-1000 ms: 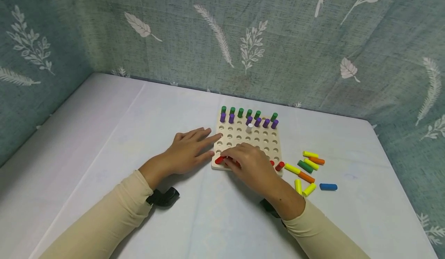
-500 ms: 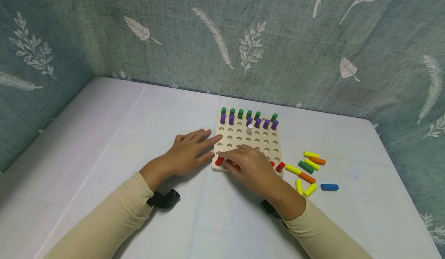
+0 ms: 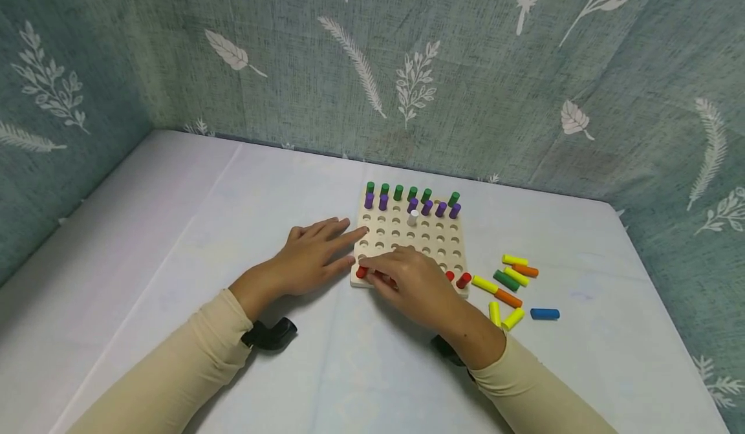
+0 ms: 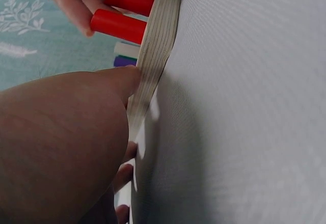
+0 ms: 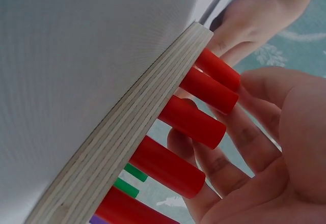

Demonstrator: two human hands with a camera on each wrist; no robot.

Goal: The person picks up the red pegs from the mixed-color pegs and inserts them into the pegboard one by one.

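A pale wooden pegboard (image 3: pixel 433 245) lies on the white cloth, a row of red pegs along its near edge. My right hand (image 3: pixel 414 288) reaches across that row and pinches the leftmost red peg (image 3: pixel 361 272) between thumb and forefinger. That red peg (image 4: pixel 118 25) stands in the board in the left wrist view, a fingertip at its top. Other red pegs (image 5: pixel 191 122) stand beneath the right palm, partly hidden from the head view. My left hand (image 3: pixel 308 259) lies flat with fingers spread, its fingertips touching the board's left edge.
Green pegs (image 3: pixel 398 193) and purple pegs (image 3: pixel 427 208) fill rows at the board's far side, with a white peg (image 3: pixel 412 218) in front. Loose yellow, orange and green pegs (image 3: pixel 506 281) and a blue peg (image 3: pixel 544 314) lie right of the board. A patterned curtain (image 3: pixel 279 85) hangs behind.
The leftmost red peg was tilted under my right fingers; it now stands more upright and lower in the board. My left hand keeps its place. The head view has shifted slightly.
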